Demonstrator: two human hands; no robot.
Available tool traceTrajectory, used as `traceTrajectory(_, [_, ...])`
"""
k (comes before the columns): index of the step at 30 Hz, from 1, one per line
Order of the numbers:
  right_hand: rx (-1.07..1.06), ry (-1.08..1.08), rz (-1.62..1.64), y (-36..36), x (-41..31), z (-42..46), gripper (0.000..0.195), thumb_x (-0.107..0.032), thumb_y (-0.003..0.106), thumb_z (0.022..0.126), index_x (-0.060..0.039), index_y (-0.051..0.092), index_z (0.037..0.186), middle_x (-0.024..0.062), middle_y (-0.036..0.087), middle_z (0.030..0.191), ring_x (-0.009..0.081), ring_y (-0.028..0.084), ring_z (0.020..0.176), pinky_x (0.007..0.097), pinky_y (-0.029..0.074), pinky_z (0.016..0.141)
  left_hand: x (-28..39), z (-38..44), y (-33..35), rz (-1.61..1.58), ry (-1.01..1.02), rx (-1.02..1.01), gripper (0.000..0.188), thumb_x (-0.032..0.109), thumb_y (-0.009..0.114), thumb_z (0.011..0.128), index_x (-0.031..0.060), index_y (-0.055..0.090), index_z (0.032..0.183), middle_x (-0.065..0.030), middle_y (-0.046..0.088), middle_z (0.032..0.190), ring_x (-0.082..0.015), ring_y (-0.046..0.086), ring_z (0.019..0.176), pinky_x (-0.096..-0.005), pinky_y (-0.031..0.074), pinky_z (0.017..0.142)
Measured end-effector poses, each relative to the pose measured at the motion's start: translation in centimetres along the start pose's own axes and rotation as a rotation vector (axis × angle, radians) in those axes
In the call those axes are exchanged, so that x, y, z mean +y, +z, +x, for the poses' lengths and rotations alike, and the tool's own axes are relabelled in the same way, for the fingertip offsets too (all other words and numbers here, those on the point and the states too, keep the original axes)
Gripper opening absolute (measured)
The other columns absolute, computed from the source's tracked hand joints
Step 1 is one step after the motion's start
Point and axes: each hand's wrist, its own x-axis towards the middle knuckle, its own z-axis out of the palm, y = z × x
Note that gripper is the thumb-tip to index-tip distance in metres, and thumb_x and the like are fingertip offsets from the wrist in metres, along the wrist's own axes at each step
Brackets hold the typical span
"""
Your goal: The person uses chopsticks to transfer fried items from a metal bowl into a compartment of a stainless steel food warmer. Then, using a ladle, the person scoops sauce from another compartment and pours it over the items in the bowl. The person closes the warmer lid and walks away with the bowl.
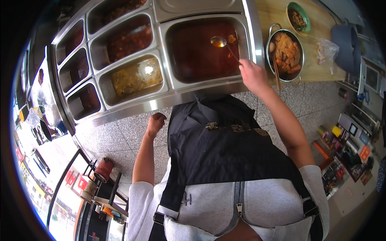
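Observation:
My right hand (254, 76) grips the thin handle of a metal spoon (218, 42). The spoon's bowl, with some orange liquid in it, is at the dark red liquid (199, 51) in a large stainless steel pan (245, 45); whether it touches the surface I cannot tell. A few pale bits float near the pan's right wall. My left hand (156, 123) hangs curled in front of the steel counter's edge, and no object shows in it. Nearest to it is a steel pan of yellowish food in liquid (137, 75).
Several smaller steel pans (122, 45) hold dark red food. On the wooden counter (313, 72) stand a two-handled metal pot (285, 54) of food with chopsticks (276, 72), a green bowl (298, 18) and a clear plastic bag (327, 52). A red container (104, 169) is at lower left.

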Motion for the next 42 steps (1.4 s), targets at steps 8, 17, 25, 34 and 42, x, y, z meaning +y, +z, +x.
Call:
traceTrajectory(8, [-0.144, 0.004, -0.018, 0.6, -0.7, -2.1, 0.017, -0.014, 0.053, 0.085, -0.0067, 0.055, 0.1, 0.012, 0.063, 0.089, 0.0315, 0.062, 0.074, 0.0389, 0.05, 0.065, 0.6, -0.5, 0.0, -0.025, -0.014, -0.007, 0.017, 0.015, 0.051, 0.082, 0.0024, 0.062, 0.079, -0.002, 0.05, 0.056, -0.0089, 0.044, 0.045, -0.0231, 0.034, 0.041])
traceTrajectory(17, [-0.174, 0.03, 0.13, 1.7, -0.8, -1.9, 0.016, -0.016, 0.053, 0.085, -0.0047, 0.052, 0.096, 0.0133, 0.062, 0.088, 0.0344, 0.06, 0.076, 0.0423, 0.048, 0.065, -0.1, -0.2, 0.1, -0.012, -0.011, 0.001, 0.018, 0.016, 0.051, 0.082, 0.0025, 0.062, 0.079, -0.0022, 0.05, 0.056, -0.009, 0.044, 0.045, -0.0232, 0.035, 0.041])
traceTrajectory(25, [-0.216, 0.437, 0.649, 2.3, 0.5, -1.7, 0.011, -0.01, 0.058, 0.082, -0.0013, 0.06, 0.088, 0.0023, 0.058, 0.064, 0.0077, 0.051, 0.058, 0.0238, 0.041, 0.054, 0.0, -0.1, 0.0, -0.013, -0.006, 0.0, 0.018, 0.016, 0.051, 0.082, 0.0022, 0.062, 0.079, -0.0028, 0.051, 0.056, -0.0093, 0.045, 0.045, -0.0233, 0.035, 0.041])
traceTrajectory(34, [-0.301, 0.586, 0.983, 0.6, -0.3, -1.4, 0.014, -0.007, 0.054, 0.086, 0.0022, 0.057, 0.096, -0.0051, 0.046, 0.065, 0.001, 0.035, 0.051, 0.0162, 0.026, 0.044, -0.2, 0.2, 0.0, -0.039, -0.006, 0.0, 0.018, 0.018, 0.053, 0.08, 0.004, 0.063, 0.078, -0.0021, 0.053, 0.056, -0.0088, 0.046, 0.045, -0.0231, 0.036, 0.042])
traceTrajectory(42, [-0.383, 0.795, 1.267, -0.8, -0.7, -0.9, 0.01, -0.007, 0.055, 0.085, 0.002, 0.056, 0.088, -0.005, 0.041, 0.06, 0.0018, 0.032, 0.046, 0.0181, 0.022, 0.039, -0.1, 0.2, 0.1, -0.056, 0.0, 0.001, 0.018, 0.018, 0.054, 0.08, 0.0036, 0.064, 0.076, -0.002, 0.052, 0.056, -0.0089, 0.046, 0.046, -0.0234, 0.035, 0.042])
